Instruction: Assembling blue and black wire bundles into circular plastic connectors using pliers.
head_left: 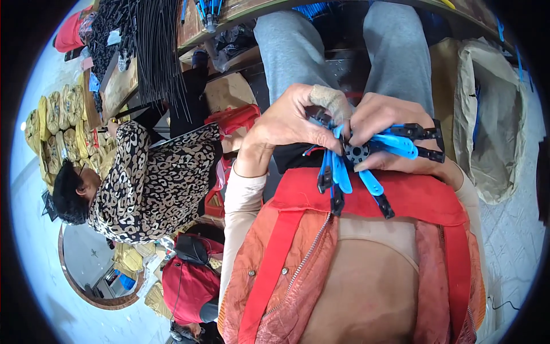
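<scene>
In front of my chest, both hands work at a black round slotted hub (pixel 357 152) with several blue arms (pixel 372 182) radiating from it. The arms end in black jointed tips. My left hand (pixel 292 120) is closed at the hub's left side, its thumb and a tape-wrapped finger pinching close to the centre. My right hand (pixel 387 117) grips the hub from the right, with blue arms and black tips lying across its fingers. What exactly lies between the fingertips is partly hidden. A red apron (pixel 372 198) is just below the hanging arms.
Beyond my knees runs a wooden workbench (pixel 238 12) with blue parts on it. Long thin black rods (pixel 157 51) hang over its left part. An open lined sack (pixel 498 109) stands at right. To the left are a person in a leopard-print top (pixel 157 178) and a red stool (pixel 238 121).
</scene>
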`<action>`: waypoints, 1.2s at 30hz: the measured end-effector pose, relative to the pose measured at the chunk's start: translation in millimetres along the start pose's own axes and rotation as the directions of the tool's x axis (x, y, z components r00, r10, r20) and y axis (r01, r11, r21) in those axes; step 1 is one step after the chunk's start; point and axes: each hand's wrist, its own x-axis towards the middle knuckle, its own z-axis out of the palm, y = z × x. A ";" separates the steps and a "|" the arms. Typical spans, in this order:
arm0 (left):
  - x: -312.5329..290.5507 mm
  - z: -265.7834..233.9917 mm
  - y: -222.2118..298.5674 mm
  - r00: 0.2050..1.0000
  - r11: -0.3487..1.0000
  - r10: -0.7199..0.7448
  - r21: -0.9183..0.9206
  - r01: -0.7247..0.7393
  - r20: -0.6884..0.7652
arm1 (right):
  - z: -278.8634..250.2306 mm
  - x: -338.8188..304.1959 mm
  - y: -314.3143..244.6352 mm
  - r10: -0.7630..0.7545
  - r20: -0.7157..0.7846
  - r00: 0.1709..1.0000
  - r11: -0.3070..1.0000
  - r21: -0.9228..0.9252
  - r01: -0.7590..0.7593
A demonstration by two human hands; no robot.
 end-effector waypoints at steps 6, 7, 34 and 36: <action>-10.7 4.8 -12.3 0.970 0.997 0.003 0.073 0.015 -0.245 | 1.5 -18.6 11.1 0.053 -0.134 0.990 0.997 0.056 -0.045; -14.7 8.1 -12.6 0.957 0.994 -0.055 0.071 0.078 -0.285 | 1.9 -19.2 9.8 0.070 -0.121 0.990 0.995 0.080 -0.061; -17.7 23.2 -35.6 0.937 0.981 -0.165 -0.148 0.124 -0.308 | 12.6 -33.7 6.7 0.204 -0.126 0.971 0.971 -0.102 -0.217; -14.8 19.2 -25.6 0.942 0.978 -0.183 -0.149 0.145 -0.281 | 8.8 -24.4 6.7 0.204 -0.092 0.975 0.970 -0.116 -0.214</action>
